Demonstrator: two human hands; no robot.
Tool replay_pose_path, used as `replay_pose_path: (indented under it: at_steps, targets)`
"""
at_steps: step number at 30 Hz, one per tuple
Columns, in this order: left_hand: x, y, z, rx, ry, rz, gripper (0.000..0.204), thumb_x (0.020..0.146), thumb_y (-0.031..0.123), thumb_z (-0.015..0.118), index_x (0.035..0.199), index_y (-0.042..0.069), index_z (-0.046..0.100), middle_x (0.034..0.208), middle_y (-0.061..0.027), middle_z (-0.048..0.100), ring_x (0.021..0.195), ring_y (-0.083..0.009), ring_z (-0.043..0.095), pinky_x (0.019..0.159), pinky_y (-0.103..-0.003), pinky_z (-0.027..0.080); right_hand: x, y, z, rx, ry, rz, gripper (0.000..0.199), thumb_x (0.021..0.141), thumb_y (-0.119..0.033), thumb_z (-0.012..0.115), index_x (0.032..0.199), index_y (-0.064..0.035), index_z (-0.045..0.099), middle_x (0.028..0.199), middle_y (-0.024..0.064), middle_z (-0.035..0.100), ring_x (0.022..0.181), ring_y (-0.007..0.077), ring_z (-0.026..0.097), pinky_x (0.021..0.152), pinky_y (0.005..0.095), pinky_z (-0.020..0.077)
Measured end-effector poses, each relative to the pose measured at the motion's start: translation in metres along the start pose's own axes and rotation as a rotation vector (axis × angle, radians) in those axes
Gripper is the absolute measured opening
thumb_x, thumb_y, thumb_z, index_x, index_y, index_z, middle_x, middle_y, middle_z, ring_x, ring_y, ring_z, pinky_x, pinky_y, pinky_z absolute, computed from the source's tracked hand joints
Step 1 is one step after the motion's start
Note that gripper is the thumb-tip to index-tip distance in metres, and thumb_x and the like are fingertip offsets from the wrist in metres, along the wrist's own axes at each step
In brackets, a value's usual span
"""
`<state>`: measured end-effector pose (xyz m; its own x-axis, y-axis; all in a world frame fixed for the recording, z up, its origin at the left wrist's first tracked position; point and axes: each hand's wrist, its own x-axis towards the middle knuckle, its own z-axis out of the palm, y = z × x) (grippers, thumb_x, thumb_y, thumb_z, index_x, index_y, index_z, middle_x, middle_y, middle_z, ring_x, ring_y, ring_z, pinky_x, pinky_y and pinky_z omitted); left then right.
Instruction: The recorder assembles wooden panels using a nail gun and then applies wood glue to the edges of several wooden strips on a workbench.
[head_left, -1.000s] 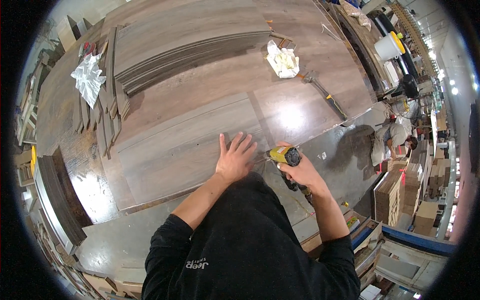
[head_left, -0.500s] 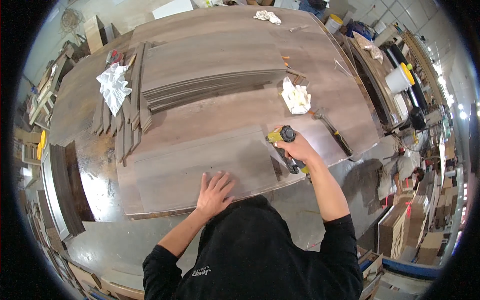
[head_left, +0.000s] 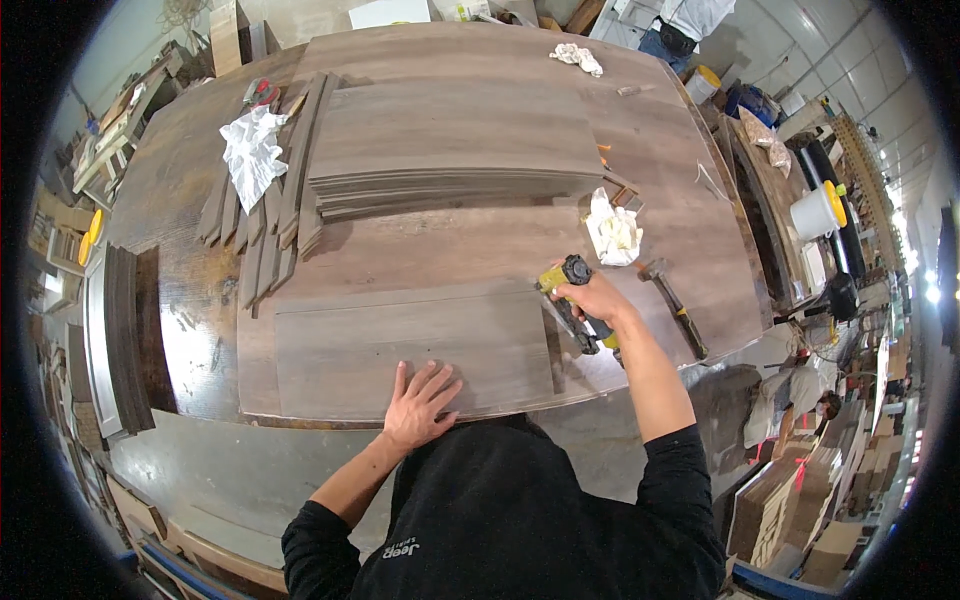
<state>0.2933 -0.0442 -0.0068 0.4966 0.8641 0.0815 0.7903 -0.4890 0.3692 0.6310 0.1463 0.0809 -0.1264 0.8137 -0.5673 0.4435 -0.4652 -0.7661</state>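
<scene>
Nearest me, the worker's left hand [head_left: 420, 408] lies palm down on the panel [head_left: 412, 328] by its front edge, fingers spread; a second ago it was farther right, close to the corner. The forearm slants up to it from the lower left, sleeve pushed back. The right hand [head_left: 598, 298] has gone from the panel's front right corner to its far right one, taking the nail gun [head_left: 566, 272] along. That arm reaches forward, the fingers curled around the tool's grip; whether one presses the trigger I can't tell. The gun's nose points left at the panel's corner, though I can't see if they touch. The panel lies flat on the table [head_left: 450, 245]. Right of the gun rests a hammer [head_left: 678, 310], with a crumpled wad [head_left: 613, 230] just beyond. Farther back are the board stack [head_left: 450, 130] and, left of it, some strips [head_left: 297, 175] under a white bag [head_left: 254, 152]. Past the far edge, a co-worker [head_left: 690, 20] now shows more fully.
</scene>
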Motion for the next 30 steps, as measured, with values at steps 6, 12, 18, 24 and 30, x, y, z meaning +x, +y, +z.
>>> replay_pose_path:
  at_steps: [6,12,18,24,30]
  targets:
    - [0.002,0.0,0.0,-0.003,-0.002,0.0,0.059,0.079,0.038,0.077,0.134,0.023,0.06,0.148,-0.0018,0.047,0.141,-0.0255,0.037,0.117,-0.065,0.02,0.004,-0.004,-0.002,0.004,-0.034,0.037,0.056,0.081,-0.016,0.067,0.136,-0.0172,0.055,0.084,0.0009,0.064,0.05,0.0099,0.05,0.047,0.0266,0.0424]
    - [0.003,0.001,-0.002,0.001,-0.006,0.007,0.059,0.079,0.037,0.077,0.133,0.023,0.06,0.147,-0.0022,0.047,0.141,-0.0259,0.037,0.117,-0.066,0.02,0.014,-0.006,-0.001,-0.017,-0.058,0.022,0.058,0.08,-0.016,0.068,0.136,-0.0183,0.055,0.087,0.0019,0.063,0.052,0.0105,0.051,0.049,0.0269,0.0435]
    - [0.002,0.001,-0.001,-0.012,0.008,0.003,0.057,0.079,0.037,0.077,0.132,0.022,0.061,0.147,-0.0025,0.047,0.141,-0.0261,0.036,0.117,-0.066,0.02,0.014,-0.022,0.003,-0.103,-0.079,0.037,0.057,0.08,-0.016,0.067,0.136,-0.0185,0.055,0.086,0.0025,0.063,0.053,0.0108,0.052,0.049,0.0274,0.0436]
    - [0.003,-0.001,-0.001,-0.003,0.008,0.009,0.059,0.078,0.037,0.078,0.133,0.022,0.061,0.149,-0.0029,0.046,0.142,-0.0273,0.036,0.118,-0.065,0.017,0.011,-0.018,0.004,-0.043,-0.038,0.017,0.058,0.084,-0.019,0.069,0.14,-0.0162,0.054,0.084,0.0035,0.065,0.053,0.0111,0.055,0.048,0.0284,0.0448]
    - [-0.011,-0.012,0.0,-0.031,0.025,0.017,0.058,0.078,0.038,0.078,0.131,0.022,0.062,0.148,-0.0053,0.046,0.142,-0.0276,0.036,0.118,-0.066,0.016,-0.045,0.005,0.012,0.098,0.053,-0.067,0.062,0.084,-0.006,0.064,0.143,-0.0142,0.05,0.096,0.0055,0.066,0.055,0.0108,0.054,0.049,0.0263,0.0445]
